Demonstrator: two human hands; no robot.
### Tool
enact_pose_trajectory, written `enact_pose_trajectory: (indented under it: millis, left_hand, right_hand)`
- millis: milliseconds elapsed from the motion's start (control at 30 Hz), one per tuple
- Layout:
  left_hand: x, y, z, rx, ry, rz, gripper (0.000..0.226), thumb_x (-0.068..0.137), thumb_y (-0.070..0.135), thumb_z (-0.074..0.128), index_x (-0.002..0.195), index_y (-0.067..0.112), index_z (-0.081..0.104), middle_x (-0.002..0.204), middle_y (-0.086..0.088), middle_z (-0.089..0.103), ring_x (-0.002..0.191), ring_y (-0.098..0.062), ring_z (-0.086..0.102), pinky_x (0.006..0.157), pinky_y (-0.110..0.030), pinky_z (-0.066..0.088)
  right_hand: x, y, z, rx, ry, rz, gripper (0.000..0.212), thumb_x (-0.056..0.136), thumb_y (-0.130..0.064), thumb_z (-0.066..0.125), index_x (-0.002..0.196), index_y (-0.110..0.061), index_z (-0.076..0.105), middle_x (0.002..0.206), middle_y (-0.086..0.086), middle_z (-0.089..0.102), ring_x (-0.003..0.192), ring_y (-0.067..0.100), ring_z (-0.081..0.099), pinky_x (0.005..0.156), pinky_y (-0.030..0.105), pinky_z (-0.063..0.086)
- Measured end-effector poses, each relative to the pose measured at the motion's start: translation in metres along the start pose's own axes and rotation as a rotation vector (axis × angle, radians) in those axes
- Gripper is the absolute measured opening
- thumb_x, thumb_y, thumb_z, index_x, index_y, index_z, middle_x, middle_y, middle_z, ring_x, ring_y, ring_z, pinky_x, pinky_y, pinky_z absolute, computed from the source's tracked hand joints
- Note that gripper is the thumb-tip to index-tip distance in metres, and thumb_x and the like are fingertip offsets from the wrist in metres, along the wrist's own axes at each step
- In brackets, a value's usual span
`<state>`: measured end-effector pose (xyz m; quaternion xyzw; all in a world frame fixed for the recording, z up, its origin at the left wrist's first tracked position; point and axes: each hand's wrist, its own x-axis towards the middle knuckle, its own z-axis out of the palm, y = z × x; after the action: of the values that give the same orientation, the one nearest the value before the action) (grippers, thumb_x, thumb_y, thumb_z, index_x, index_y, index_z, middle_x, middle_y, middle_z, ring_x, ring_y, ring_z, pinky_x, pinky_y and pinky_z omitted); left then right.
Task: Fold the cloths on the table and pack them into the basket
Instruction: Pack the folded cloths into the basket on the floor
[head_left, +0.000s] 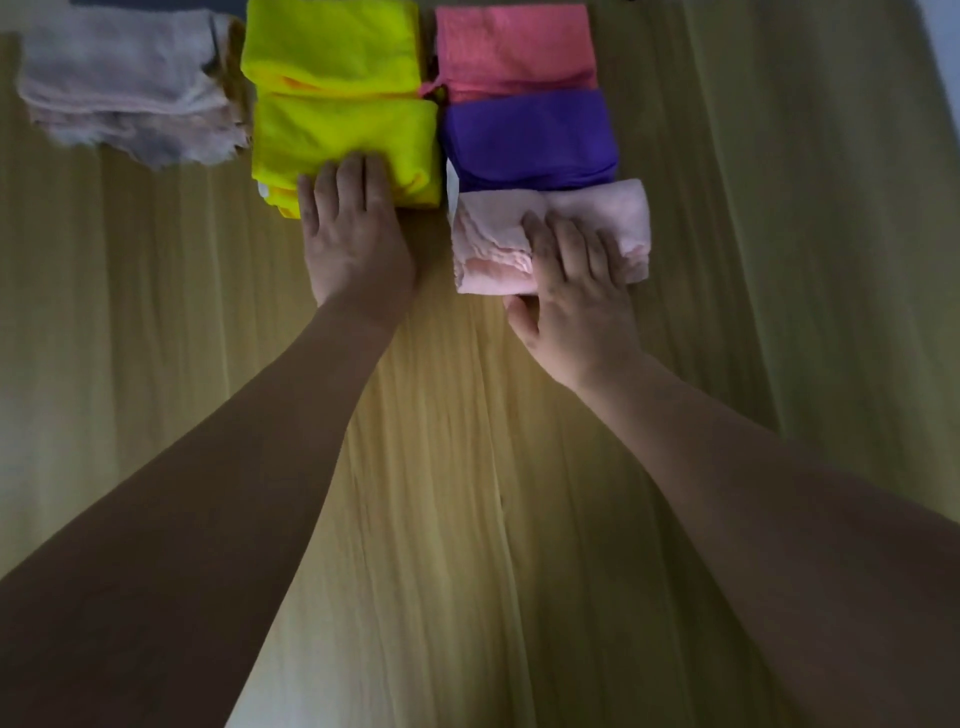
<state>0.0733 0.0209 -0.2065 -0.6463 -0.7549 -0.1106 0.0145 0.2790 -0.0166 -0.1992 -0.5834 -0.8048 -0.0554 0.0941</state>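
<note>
**On a wooden table, two bare hands press down on folded cloths**

Nearest the camera, two bare forearms reach forward over a pale wooden table (441, 519), entering from the bottom corners, where they are cut off by the frame.

The left hand (353, 234) lies palm down, its fingers straight and close together, the fingertips resting flat on the near edge of a folded yellow cloth (348, 150). It holds nothing; it only presses. The thumb is hard to make out.

The right hand (576, 291) lies on a folded pale pink cloth (550, 234) just to the right. Its fingers are spread slightly and laid flat across the top of the cloth, while the thumb sits at the cloth's near edge; whether it tucks under is not clear.

Beyond the pale pink cloth, touching it, lies a folded purple cloth (530, 137), and beyond that a folded deeper pink cloth (514, 49), cut off by the top edge. Behind the near yellow cloth sits a second yellow cloth (332, 47), also cropped at the top.

Far left, near the yellow pile, is a stack of light greyish-pink cloths (124, 88) with ragged, blurred edges; the number of layers cannot be told.

The picture is dim and soft towards its sides.
</note>
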Motion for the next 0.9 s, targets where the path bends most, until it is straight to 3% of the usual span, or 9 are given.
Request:
enact_pose_trajectory:
  millis: [133, 267, 433, 533, 700, 900]
  left_hand:
    - [0.008, -0.006, -0.002, 0.065, 0.042, 0.035, 0.040, 0.092, 0.012, 0.035, 0.127, 0.008, 0.053, 0.123, -0.016, 0.054, 0.112, -0.040, 0.049, 0.100, -0.048, 0.035]
    - [0.013, -0.010, -0.009, 0.081, 0.044, 0.050, 0.031, 0.089, 0.009, 0.038, 0.111, 0.005, 0.060, 0.110, -0.020, 0.057, 0.102, -0.040, 0.051, 0.085, -0.049, 0.037]
    - [-0.015, -0.004, -0.014, 0.069, 0.101, 0.087, 0.021, 0.078, 0.006, 0.049, 0.094, 0.004, 0.062, 0.092, -0.020, 0.059, 0.085, -0.039, 0.056, 0.070, -0.044, 0.041]
    - [-0.050, 0.006, -0.016, 0.046, 0.116, 0.149, 0.016, 0.073, 0.007, 0.055, 0.088, 0.005, 0.061, 0.085, -0.018, 0.058, 0.077, -0.037, 0.056, 0.063, -0.041, 0.041]
    - [-0.101, 0.037, -0.027, -0.009, 0.050, 0.228, 0.015, 0.074, 0.008, 0.056, 0.088, 0.007, 0.062, 0.083, -0.015, 0.057, 0.075, -0.034, 0.056, 0.061, -0.039, 0.042]
    - [-0.149, 0.088, -0.039, -0.183, -0.084, 0.341, 0.031, 0.074, 0.011, 0.043, 0.094, 0.005, 0.065, 0.087, -0.015, 0.058, 0.078, -0.035, 0.055, 0.061, -0.039, 0.045]
  right_hand:
    - [-0.001, 0.005, 0.011, -0.027, 0.077, -0.005, 0.058, 0.092, -0.048, 0.046, 0.139, -0.014, 0.046, 0.130, 0.011, 0.054, 0.124, 0.029, 0.046, 0.112, 0.043, 0.028]
    - [0.007, 0.008, 0.019, -0.060, 0.130, 0.013, 0.047, 0.085, -0.039, 0.053, 0.125, -0.016, 0.046, 0.119, 0.008, 0.058, 0.115, 0.024, 0.040, 0.106, 0.039, 0.029]
    - [0.003, 0.009, 0.001, -0.115, 0.214, -0.014, 0.019, 0.080, -0.023, 0.061, 0.097, -0.016, 0.061, 0.091, 0.001, 0.061, 0.090, 0.021, 0.055, 0.086, 0.034, 0.036]
    - [-0.026, 0.014, -0.015, -0.096, 0.110, 0.020, 0.017, 0.082, -0.023, 0.059, 0.095, -0.013, 0.055, 0.090, 0.005, 0.062, 0.086, 0.025, 0.059, 0.080, 0.037, 0.043]
    - [-0.072, 0.029, -0.043, -0.035, -0.194, 0.193, 0.027, 0.085, -0.019, 0.059, 0.107, -0.004, 0.054, 0.105, 0.016, 0.061, 0.099, 0.034, 0.058, 0.084, 0.046, 0.048]
    - [-0.129, 0.058, -0.069, -0.036, -0.240, 0.374, 0.033, 0.096, -0.027, 0.046, 0.116, -0.001, 0.051, 0.108, 0.017, 0.058, 0.098, 0.034, 0.056, 0.079, 0.043, 0.044]
